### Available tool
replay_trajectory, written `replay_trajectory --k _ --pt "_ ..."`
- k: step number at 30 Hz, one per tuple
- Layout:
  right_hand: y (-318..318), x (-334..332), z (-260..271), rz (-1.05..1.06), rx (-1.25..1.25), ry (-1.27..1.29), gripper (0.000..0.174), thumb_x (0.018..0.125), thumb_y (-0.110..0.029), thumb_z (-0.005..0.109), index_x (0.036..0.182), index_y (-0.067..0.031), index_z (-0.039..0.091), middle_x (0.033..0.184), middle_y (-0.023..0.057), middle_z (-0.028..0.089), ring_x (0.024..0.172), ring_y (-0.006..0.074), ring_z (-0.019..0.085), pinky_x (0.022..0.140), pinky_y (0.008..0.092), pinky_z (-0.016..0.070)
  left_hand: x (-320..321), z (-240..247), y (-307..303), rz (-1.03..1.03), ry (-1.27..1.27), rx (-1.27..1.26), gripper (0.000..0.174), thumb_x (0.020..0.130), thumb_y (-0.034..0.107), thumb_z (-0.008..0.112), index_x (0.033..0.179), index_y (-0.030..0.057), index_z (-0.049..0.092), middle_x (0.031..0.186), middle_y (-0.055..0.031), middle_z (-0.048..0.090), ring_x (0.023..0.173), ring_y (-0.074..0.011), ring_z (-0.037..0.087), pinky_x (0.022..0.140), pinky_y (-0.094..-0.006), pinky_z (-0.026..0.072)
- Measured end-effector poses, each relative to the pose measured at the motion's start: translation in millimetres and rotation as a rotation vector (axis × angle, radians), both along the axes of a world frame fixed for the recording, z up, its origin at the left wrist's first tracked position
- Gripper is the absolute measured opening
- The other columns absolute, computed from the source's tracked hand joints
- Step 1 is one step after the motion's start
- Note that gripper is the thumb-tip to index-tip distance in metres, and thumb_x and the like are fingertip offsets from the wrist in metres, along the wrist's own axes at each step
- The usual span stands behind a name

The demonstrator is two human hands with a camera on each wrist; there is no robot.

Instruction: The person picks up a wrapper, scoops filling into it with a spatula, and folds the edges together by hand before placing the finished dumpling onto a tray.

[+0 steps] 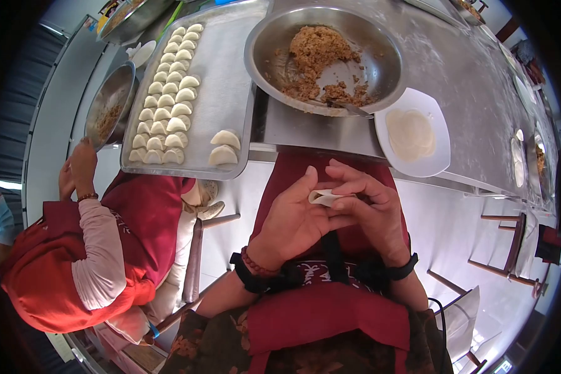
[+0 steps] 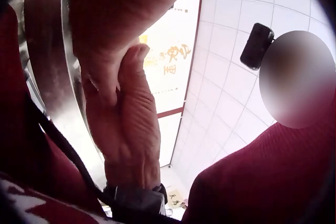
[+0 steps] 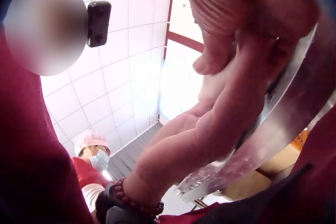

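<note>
In the head view both hands meet in front of the apron, around a folded dumpling wrapper [image 1: 323, 197] with an open pocket facing up. My left hand [image 1: 287, 218], a bead bracelet at its wrist, holds the dumpling by its left end, thumb raised beside it. The thumb and fingers of my right hand [image 1: 380, 215] pinch its right side. A pale bit of the dumpling [image 3: 211, 86] shows between the hands in the right wrist view; in the left wrist view the fingers hide it. Above the hands stands a steel bowl [image 1: 262, 68] of brown minced filling with a utensil in it.
A metal tray [image 1: 221, 81] on the left carries rows of finished dumplings [image 1: 168, 106] and two separate ones. Round wrappers [image 1: 411, 134] lie on a white plate [image 1: 439, 159] at the table's edge. To the left, another person [image 1: 100, 249] works beside a smaller bowl [image 1: 121, 87].
</note>
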State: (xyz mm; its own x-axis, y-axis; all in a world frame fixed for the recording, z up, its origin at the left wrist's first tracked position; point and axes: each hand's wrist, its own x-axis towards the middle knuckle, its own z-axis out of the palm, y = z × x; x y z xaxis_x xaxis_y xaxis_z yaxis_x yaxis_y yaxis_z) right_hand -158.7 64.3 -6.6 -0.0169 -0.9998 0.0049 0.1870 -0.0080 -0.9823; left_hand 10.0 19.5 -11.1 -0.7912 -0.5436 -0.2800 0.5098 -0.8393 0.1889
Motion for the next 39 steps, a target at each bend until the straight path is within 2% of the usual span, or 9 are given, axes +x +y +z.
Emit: replay_trajectory --k 2,11,17,20,23,26,29,32,39 --pt "0.1 4.2 3.5 -0.033 0.03 0.0 0.018 0.081 0.003 0.074 0.098 -0.002 0.071 0.128 0.0166 0.065 0.134 0.0296 0.05 0.105 0.0396 0.0463 1.7 -12.3 -0.6 0.008 0.128 -0.007 0.059 0.109 0.043 0.026 0.135 -0.0051 0.046 0.125 -0.0176 0.06 0.117 -0.0273 0.059 0.107 -0.0492 0.0444" --pt "-2.1 -2.5 -9.1 -0.001 -0.144 0.221 0.018 0.08 0.001 0.076 0.096 -0.0029 0.069 0.122 0.0167 0.068 0.132 0.0315 0.053 0.103 0.0373 0.0488 -3.4 15.0 1.2 -0.005 -0.209 -0.101 0.045 0.108 0.032 0.036 0.135 -0.0035 0.045 0.127 -0.0162 0.059 0.115 -0.0243 0.06 0.106 -0.0462 0.0466" --pt "0.8 3.2 3.9 -0.011 0.026 0.118 0.025 0.081 0.008 0.071 0.103 -0.0019 0.064 0.13 0.0199 0.061 0.134 0.0269 0.05 0.104 0.0369 0.0486 1.7 2.5 0.1 -0.041 -0.199 -0.243 0.042 0.106 0.03 0.046 0.127 -0.0052 0.053 0.121 -0.0156 0.061 0.112 -0.0214 0.062 0.101 -0.043 0.0505" --pt "0.4 7.1 1.3 -0.053 0.008 0.052 0.026 0.081 0.002 0.075 0.104 -0.0022 0.063 0.127 0.0215 0.064 0.131 0.0255 0.052 0.101 0.0373 0.0497 1.2 7.1 -0.6 -0.053 -0.256 -0.27 0.041 0.105 0.031 0.048 0.121 -0.006 0.056 0.12 -0.0155 0.061 0.11 -0.0208 0.063 0.101 -0.0428 0.0511" --pt "-0.7 12.1 11.9 -0.087 0.119 -0.1 0.024 0.081 0.002 0.075 0.102 -0.0017 0.066 0.126 0.0202 0.065 0.132 0.0269 0.052 0.102 0.0376 0.0486 -2.2 13.2 -0.8 -0.055 -0.316 -0.245 0.046 0.107 0.036 0.042 0.124 -0.0045 0.054 0.121 -0.0166 0.061 0.111 -0.0228 0.062 0.101 -0.0448 0.0507" --pt "-2.5 4.6 7.0 -0.007 -0.067 0.233 0.02 0.082 0.004 0.073 0.1 -0.0004 0.068 0.122 0.0182 0.067 0.131 0.0268 0.053 0.103 0.0368 0.0491 -3.7 16.3 -2.8 0.005 -0.214 -0.077 0.054 0.107 0.044 0.034 0.129 -0.0028 0.051 0.123 -0.0176 0.061 0.113 -0.0263 0.061 0.101 -0.047 0.0501" --pt "-1.3 2.2 -7.1 -0.02 -0.128 0.143 0.018 0.082 0.004 0.073 0.099 0.0002 0.07 0.118 0.0162 0.069 0.131 0.0271 0.053 0.101 0.0353 0.051 -1.2 18.4 -3.4 -0.003 -0.221 -0.093 0.06 0.107 0.049 0.027 0.133 -0.0011 0.047 0.125 -0.0181 0.059 0.116 -0.0289 0.06 0.103 -0.0495 0.0485" --pt "0.3 8.1 -0.1 -0.104 -0.069 -0.007 0.02 0.081 0.003 0.074 0.1 0.0002 0.07 0.116 0.0153 0.07 0.131 0.0275 0.053 0.1 0.0335 0.0518 -0.1 8.6 -2.9 -0.019 -0.069 0.009 0.057 0.107 0.047 0.029 0.132 -0.0012 0.048 0.126 -0.0179 0.059 0.117 -0.0289 0.06 0.104 -0.05 0.0468" --pt "-1.4 9.6 -1.7 -0.134 -0.113 0.112 0.022 0.081 0.002 0.074 0.102 -0.0015 0.068 0.114 0.0151 0.07 0.129 0.0282 0.055 0.097 0.0343 0.054 -3.0 0.4 -0.4 0.028 -0.067 0.031 0.052 0.108 0.044 0.031 0.131 0.0 0.048 0.123 -0.0162 0.06 0.112 -0.0265 0.061 0.106 -0.048 0.0458"
